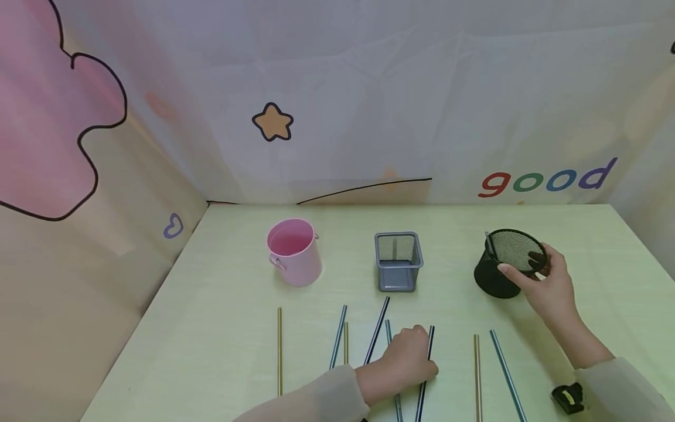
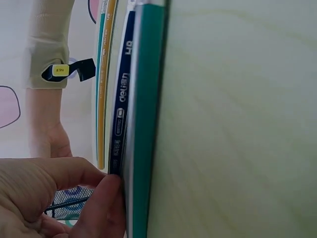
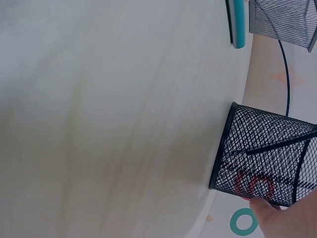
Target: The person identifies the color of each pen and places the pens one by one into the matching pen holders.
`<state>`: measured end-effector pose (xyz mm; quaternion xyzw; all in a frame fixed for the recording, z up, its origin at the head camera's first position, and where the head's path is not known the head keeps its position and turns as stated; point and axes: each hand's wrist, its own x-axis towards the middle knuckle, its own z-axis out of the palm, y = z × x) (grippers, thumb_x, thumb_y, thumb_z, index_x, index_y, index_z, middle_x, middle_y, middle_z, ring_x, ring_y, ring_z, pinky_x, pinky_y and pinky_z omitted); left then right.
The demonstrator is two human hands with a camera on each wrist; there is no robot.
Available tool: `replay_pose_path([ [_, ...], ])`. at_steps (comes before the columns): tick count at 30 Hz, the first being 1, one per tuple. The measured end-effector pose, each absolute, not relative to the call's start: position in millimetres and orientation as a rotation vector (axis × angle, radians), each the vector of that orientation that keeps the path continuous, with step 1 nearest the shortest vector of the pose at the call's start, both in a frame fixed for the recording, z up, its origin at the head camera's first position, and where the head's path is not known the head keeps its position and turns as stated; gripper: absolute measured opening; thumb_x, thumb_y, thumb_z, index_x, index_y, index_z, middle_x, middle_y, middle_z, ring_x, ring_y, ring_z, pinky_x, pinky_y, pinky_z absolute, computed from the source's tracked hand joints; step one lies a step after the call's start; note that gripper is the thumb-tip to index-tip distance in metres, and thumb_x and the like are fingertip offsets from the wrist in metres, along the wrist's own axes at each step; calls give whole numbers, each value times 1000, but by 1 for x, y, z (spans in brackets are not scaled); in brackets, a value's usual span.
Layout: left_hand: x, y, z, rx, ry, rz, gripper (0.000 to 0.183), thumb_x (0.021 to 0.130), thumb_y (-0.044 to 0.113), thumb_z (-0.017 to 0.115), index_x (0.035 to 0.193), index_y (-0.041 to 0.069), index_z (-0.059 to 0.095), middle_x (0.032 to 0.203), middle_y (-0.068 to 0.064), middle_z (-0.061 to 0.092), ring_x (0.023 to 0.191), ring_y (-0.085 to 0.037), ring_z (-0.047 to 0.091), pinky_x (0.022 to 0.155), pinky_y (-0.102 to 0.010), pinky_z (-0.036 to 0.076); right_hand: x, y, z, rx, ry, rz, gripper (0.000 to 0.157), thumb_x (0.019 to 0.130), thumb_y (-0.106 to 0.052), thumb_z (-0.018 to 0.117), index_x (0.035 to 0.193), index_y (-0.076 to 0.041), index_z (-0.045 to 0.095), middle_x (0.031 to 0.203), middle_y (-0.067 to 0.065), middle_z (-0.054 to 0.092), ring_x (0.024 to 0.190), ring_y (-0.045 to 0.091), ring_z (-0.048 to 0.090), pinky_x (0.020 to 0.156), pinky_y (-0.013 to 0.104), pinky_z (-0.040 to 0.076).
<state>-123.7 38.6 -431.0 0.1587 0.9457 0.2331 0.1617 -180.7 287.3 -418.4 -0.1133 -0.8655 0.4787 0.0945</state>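
Observation:
Between thumb and fingertips my left hand (image 1: 403,360) pinches a dark blue pencil (image 2: 121,94) marked HB, which lies along the table. A green pencil (image 2: 146,114) runs right beside it in the left wrist view. My right hand (image 1: 554,290) grips the rim of a round black mesh pen holder (image 3: 262,153), thumb on the near side and fingers over the far side. One slim dark stick (image 3: 277,144) shows through the holder's mesh.
A pink pail (image 1: 295,258) stands back left, a grey square mesh holder (image 1: 398,275) back centre. More pencils lie in front: a yellow one (image 1: 279,351), another dark blue one (image 1: 377,331), a teal one (image 1: 508,375) and several others. A black strap piece (image 1: 568,398) is by the right sleeve.

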Motion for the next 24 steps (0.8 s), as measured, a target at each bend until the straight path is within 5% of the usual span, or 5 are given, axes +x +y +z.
replay_pose_path([
  [15,-123,38,-432,382,2644,798,27,67,11,72,71,9,46,59,1,44,48,-11,37,39,-23,32,-181,289,-420,-332,-2579,1418,89,88,-36,65,148,3,11,141,30,30,119,44,35,66,-2,34],
  [24,-128,37,-431,380,2548,841,34,70,15,74,54,11,45,48,6,41,44,-9,36,40,-21,31,-181,288,-420,-334,-2570,1421,89,88,-36,66,148,3,12,142,29,30,119,43,36,66,-1,34],
])
